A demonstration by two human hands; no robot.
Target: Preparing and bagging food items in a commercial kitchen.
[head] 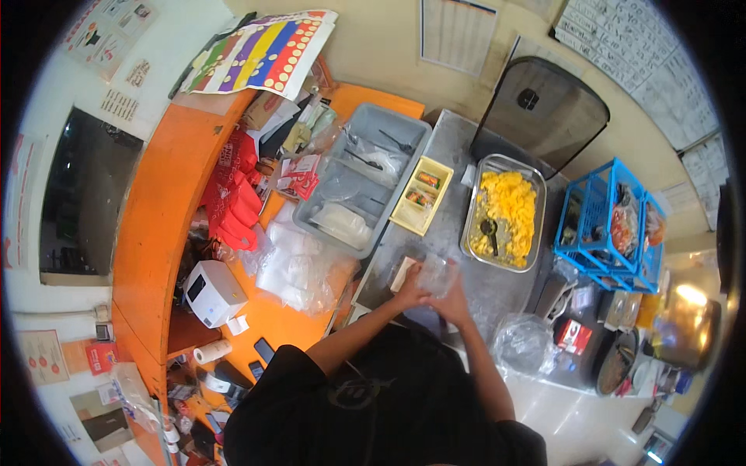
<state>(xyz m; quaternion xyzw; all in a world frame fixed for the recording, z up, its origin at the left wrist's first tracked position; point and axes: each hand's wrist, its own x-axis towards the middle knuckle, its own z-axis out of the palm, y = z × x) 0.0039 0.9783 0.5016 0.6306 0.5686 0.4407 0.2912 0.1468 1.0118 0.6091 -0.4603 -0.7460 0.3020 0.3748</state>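
Observation:
Over the metal worktop (454, 204), my left hand (412, 286) and my right hand (453, 300) hold a clear plastic container or bag (437, 274) between them; blur hides which it is. A small pale box (402, 274) lies just left of my left hand. To the upper right of my hands stands a metal tray (464, 244) of yellow food (507, 204), probably scrambled egg, with a black spoon (489, 233) in it. Above my hands is a pale yellow divided box (428, 224) holding small wrapped packets.
A grey plastic tub (364, 253) with bags and black utensils stands at the upper left. Plastic bags (291, 262) and a white printer (214, 294) rest on the orange counter. At right are blue plastic baskets (591, 215), a clear plastic bag (523, 343) and a red box (574, 336).

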